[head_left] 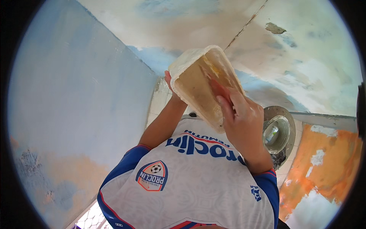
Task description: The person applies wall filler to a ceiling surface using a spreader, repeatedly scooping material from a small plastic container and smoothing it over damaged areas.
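A whitish rectangular plastic tub (187, 63) is held up in front of my chest, tilted so that its inside shows. Its inner walls are smeared with pale residue and a yellowish streak. My left hand (169, 82) grips the tub's left side from outside; most of that hand is hidden behind it. My right hand (244, 112) reaches over the right rim into the tub. Its thumb and fingers are drawn together, the fingertips reddish and blurred against the inner wall. What they hold, if anything, I cannot make out.
A patchy wall (316, 68) with a crack and a chipped spot stands ahead. A bluish-grey wall (84, 84) is on the left. Right of me a round bucket (280, 131) with a wide grey rim stands on the tiled floor. An orange, patched surface (324, 160) lies beyond it.
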A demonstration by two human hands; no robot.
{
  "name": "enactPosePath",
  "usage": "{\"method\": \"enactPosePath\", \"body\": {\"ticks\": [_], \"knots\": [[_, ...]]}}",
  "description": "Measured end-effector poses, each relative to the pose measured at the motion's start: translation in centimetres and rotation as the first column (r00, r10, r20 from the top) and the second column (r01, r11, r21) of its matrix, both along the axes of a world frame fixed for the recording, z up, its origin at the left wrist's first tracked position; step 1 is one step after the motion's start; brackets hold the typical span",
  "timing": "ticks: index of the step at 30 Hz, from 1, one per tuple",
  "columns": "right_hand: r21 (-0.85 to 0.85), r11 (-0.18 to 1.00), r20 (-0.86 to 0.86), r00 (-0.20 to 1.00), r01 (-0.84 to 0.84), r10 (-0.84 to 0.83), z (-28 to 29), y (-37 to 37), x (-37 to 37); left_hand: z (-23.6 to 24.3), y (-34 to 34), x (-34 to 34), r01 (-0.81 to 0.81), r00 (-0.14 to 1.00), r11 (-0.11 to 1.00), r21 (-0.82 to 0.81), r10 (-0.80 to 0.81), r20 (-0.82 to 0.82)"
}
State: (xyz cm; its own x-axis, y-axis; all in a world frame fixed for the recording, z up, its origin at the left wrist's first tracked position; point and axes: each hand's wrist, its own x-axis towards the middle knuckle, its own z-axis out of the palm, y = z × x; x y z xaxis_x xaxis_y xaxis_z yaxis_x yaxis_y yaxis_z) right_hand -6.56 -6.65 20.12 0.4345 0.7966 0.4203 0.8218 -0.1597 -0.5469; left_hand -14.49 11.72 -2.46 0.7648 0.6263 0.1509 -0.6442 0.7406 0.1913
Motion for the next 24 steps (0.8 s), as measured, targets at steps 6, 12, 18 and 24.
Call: {"method": "enactPosePath", "body": {"ticks": [6, 12, 18, 24], "knots": [[-0.049, 0.994, -0.049, 0.994, -0.1, 0.098, -1.9, 2.4, -1.7, -0.1, 0.5, -2.1, 0.007, 0.984, 0.999, 0.047, -0.015, 0.178], [-0.054, 0.998, -0.064, 0.998, -0.012, 0.009, -0.7, 2.0, -2.3, 0.8, 1.0, -4.4, -0.01, 0.978, 0.996, 0.087, -0.008, 0.207], [-0.014, 1.0, -0.136, 0.991, 0.012, -0.013, -2.2, 1.9, -2.0, 1.7, 2.2, -4.9, -0.045, 0.983, 0.98, 0.196, 0.009, 0.181], [-0.053, 0.999, -0.048, 0.999, 0.011, -0.014, -4.0, 2.6, -1.8, 1.6, 2.0, -4.4, -0.116, 0.993, 0.98, 0.16, 0.119, -0.01]]}}
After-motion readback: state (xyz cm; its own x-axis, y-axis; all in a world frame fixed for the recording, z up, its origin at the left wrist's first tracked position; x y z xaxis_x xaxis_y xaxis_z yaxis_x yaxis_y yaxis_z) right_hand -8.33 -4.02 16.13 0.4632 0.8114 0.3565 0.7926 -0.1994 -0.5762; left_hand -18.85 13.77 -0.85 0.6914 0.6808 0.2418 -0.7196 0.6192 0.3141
